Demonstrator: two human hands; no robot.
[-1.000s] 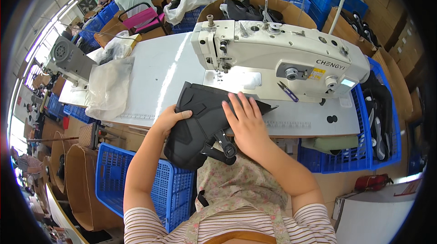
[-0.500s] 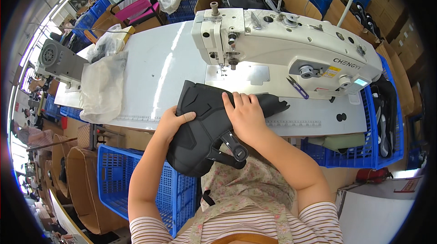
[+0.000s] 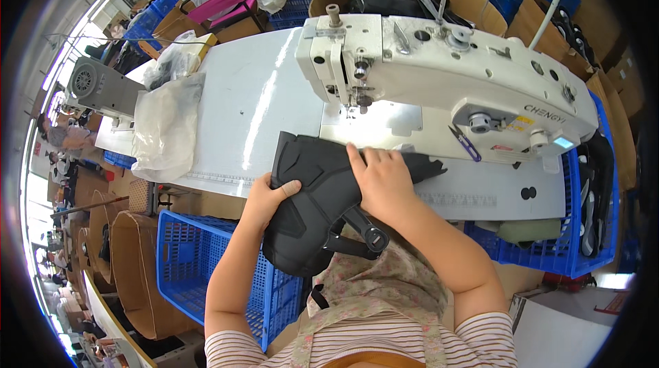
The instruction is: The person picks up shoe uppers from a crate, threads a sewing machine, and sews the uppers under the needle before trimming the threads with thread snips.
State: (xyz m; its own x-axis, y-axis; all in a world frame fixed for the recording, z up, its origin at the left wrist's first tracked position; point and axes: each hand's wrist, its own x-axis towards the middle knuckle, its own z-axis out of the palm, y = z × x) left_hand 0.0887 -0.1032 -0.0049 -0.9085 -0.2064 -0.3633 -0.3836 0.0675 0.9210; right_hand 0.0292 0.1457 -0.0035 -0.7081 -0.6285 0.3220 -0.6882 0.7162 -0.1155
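Note:
A black moulded, padded piece point(image 3: 309, 207), shaped like a boot upper, is held at the table's front edge. Its lower side carries a strap with a round grey-black end point(image 3: 376, 238), and its right tip is notched. My left hand point(image 3: 268, 201) grips the left edge, thumb on top and the other fingers hidden beneath. Across the upper right part lies my right hand point(image 3: 384, 181), its fingers over the piece and its thumb hidden. Just beyond stands a white sewing machine point(image 3: 425, 69); the piece is in front of its needle area point(image 3: 353, 111), apart from the needle.
Thread snips point(image 3: 466, 144) and two small black discs point(image 3: 528, 193) lie on the white table point(image 3: 230, 104). A plastic bag point(image 3: 167, 124) rests at the left. Blue crates point(image 3: 206, 225) stand below left and at right. Behind the machine is a cardboard bin point(image 3: 322, 4) of black pieces.
The whole view has shifted, so the machine and table appear further right and slightly lower. Both hands keep the same hold on the black piece, which stays before the needle area.

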